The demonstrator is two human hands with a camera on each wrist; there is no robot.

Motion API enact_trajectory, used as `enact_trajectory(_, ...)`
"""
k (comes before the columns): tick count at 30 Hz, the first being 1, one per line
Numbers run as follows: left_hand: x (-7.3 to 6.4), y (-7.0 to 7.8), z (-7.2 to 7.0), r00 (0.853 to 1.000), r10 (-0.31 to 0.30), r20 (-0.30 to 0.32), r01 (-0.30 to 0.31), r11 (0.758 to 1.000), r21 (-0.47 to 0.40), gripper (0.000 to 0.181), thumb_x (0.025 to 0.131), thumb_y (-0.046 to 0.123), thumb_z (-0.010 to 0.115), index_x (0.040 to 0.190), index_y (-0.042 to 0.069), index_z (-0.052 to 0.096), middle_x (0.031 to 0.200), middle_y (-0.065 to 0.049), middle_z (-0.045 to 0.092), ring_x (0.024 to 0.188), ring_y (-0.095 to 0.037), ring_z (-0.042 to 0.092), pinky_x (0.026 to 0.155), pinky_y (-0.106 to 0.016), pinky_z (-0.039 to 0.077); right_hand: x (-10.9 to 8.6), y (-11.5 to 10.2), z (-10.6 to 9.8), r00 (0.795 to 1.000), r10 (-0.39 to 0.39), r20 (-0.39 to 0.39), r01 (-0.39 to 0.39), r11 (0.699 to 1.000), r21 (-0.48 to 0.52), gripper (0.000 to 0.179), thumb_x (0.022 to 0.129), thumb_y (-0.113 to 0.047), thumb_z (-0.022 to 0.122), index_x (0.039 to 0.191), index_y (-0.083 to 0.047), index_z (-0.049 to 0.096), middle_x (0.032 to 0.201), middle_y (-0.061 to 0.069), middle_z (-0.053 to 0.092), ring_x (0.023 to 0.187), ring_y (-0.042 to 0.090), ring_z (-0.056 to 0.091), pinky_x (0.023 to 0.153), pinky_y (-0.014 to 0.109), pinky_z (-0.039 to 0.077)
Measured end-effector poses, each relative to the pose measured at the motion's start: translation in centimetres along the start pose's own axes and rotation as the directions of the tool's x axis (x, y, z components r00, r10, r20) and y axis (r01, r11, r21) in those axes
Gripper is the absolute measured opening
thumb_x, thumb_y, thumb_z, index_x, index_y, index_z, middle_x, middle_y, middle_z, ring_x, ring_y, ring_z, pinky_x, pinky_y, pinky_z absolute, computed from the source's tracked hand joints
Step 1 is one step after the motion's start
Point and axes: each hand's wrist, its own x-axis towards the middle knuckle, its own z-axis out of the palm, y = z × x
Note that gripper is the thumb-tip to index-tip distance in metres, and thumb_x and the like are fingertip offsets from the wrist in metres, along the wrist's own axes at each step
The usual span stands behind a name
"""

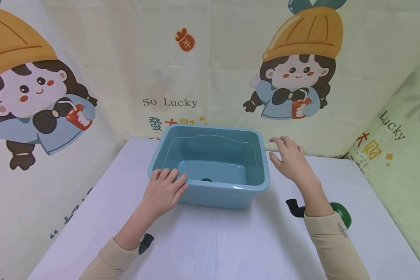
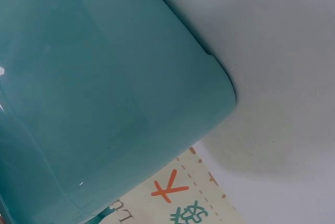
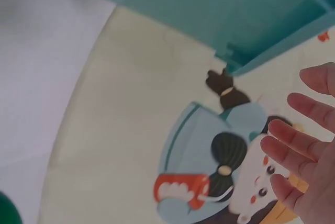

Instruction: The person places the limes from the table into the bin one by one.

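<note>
A blue plastic basin [image 1: 213, 194] stands on the white table, its open top facing up, and its outer wall [image 2: 131, 77] fills much of the left wrist view. My left hand [image 1: 164, 190] grips the rim at its near left corner, fingers bent over the edge. To the right of the basin, my right hand [image 1: 290, 159] is held in the air with fingers spread and nothing in it. In the right wrist view those fingers [image 3: 296, 143] are apart from the basin's rim. Just a sliver of a green thing [image 1: 206, 179] shows inside the basin, behind the front rim.
A round, shiny green object [image 1: 343, 214] lies on the table [image 1: 217, 241] at the right, partly covered by my right sleeve. A printed cloth [image 1: 224, 77] with cartoon figures hangs behind the table and along both sides. Black wrist mounts [image 1: 295, 208] stick out from both forearms.
</note>
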Motion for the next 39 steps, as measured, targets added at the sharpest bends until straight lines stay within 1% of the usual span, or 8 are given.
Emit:
enact_trajectory(3, 0.1, -0.1, 0.0, 1.0, 0.001, -0.007, -0.001, 1.0, -0.006, 0.044, 0.1, 0.039, 0.019, 0.098, 0.013, 0.055, 0.083, -0.006, 0.042, 0.078, -0.023, 0.039, 0.072, -0.041, 0.029, -0.3, 1.5, -0.1, 0.999, 0.031, -0.021, -0.031, 1.0, 0.001, 0.042, 0.09, -0.013, 0.054, 0.128, -0.003, 0.041, 0.127, 0.025, 0.038, 0.118, 0.044, 0.033, 0.093, 0.062, 0.019)
enact_trajectory(6, 0.1, -0.1, 0.0, 1.0, 0.001, -0.011, -0.001, 1.0, -0.008, 0.045, 0.1, 0.039, 0.019, 0.097, 0.013, 0.056, 0.083, -0.006, 0.042, 0.078, -0.024, 0.039, 0.072, -0.042, 0.029, -0.6, 3.0, -0.1, 0.996, 0.084, -0.009, -0.083, 0.997, 0.004, 0.044, 0.09, -0.014, 0.053, 0.13, -0.002, 0.039, 0.128, 0.026, 0.036, 0.119, 0.045, 0.03, 0.094, 0.063, 0.017)
enact_trajectory(10, 0.1, -0.2, 0.0, 1.0, -0.002, -0.001, 0.002, 1.0, -0.01, 0.046, 0.1, 0.039, 0.019, 0.097, 0.013, 0.056, 0.083, -0.006, 0.042, 0.079, -0.024, 0.039, 0.073, -0.042, 0.03, -1.1, 4.8, 0.2, 0.985, 0.17, 0.037, -0.17, 0.985, 0.0, 0.047, 0.091, -0.016, 0.052, 0.132, -0.002, 0.035, 0.13, 0.028, 0.031, 0.119, 0.047, 0.026, 0.095, 0.064, 0.013)
enact_trajectory(17, 0.1, -0.3, -0.1, 1.0, -0.01, 0.012, 0.01, 1.0, -0.015, 0.047, 0.1, 0.04, 0.019, 0.099, 0.013, 0.057, 0.084, -0.006, 0.043, 0.08, -0.024, 0.04, 0.073, -0.042, 0.03, -2.0, 7.5, 1.2, 0.958, 0.26, 0.12, -0.257, 0.966, -0.038, 0.05, 0.091, -0.017, 0.05, 0.133, 0.001, 0.031, 0.131, 0.032, 0.027, 0.119, 0.049, 0.023, 0.091, 0.065, 0.016)
enact_trajectory(23, 0.2, -0.4, -0.1, 1.0, -0.005, 0.013, 0.005, 1.0, -0.017, 0.046, 0.1, 0.04, 0.019, 0.099, 0.013, 0.057, 0.084, -0.006, 0.042, 0.079, -0.024, 0.039, 0.073, -0.042, 0.029, -3.2, 9.1, 2.0, 0.928, 0.32, 0.189, -0.31, 0.947, -0.079, 0.051, 0.092, -0.02, 0.048, 0.133, 0.003, 0.027, 0.13, 0.034, 0.024, 0.116, 0.052, 0.022, 0.087, 0.066, 0.018)
enact_trajectory(28, 0.3, -0.4, 0.0, 1.0, 0.003, 0.004, -0.003, 1.0, -0.014, 0.045, 0.1, 0.039, 0.019, 0.097, 0.013, 0.056, 0.083, -0.006, 0.041, 0.079, -0.024, 0.039, 0.072, -0.041, 0.029, -4.1, 10.1, 2.5, 0.897, 0.357, 0.26, -0.342, 0.934, -0.102, 0.054, 0.092, -0.022, 0.048, 0.133, 0.005, 0.025, 0.129, 0.037, 0.021, 0.114, 0.054, 0.021, 0.086, 0.066, 0.019)
enact_trajectory(35, 0.4, -0.5, 0.0, 1.0, 0.002, 0.003, -0.001, 1.0, -0.012, 0.045, 0.1, 0.039, 0.02, 0.097, 0.013, 0.057, 0.084, -0.006, 0.042, 0.078, -0.023, 0.039, 0.072, -0.041, 0.029, -4.9, 11.3, 3.6, 0.859, 0.401, 0.317, -0.383, 0.916, -0.121, 0.057, 0.092, -0.023, 0.049, 0.133, 0.006, 0.023, 0.128, 0.038, 0.018, 0.113, 0.055, 0.019, 0.087, 0.065, 0.018)
enact_trajectory(39, 0.4, -0.6, -0.1, 1.0, 0.002, 0.007, -0.002, 1.0, -0.017, 0.045, 0.1, 0.039, 0.02, 0.098, 0.013, 0.056, 0.084, -0.006, 0.042, 0.078, -0.023, 0.038, 0.072, -0.041, 0.029, -5.3, 11.6, 4.0, 0.826, 0.443, 0.349, -0.423, 0.896, -0.134, 0.059, 0.091, -0.024, 0.05, 0.133, 0.006, 0.022, 0.126, 0.039, 0.018, 0.113, 0.054, 0.019, 0.087, 0.065, 0.017)
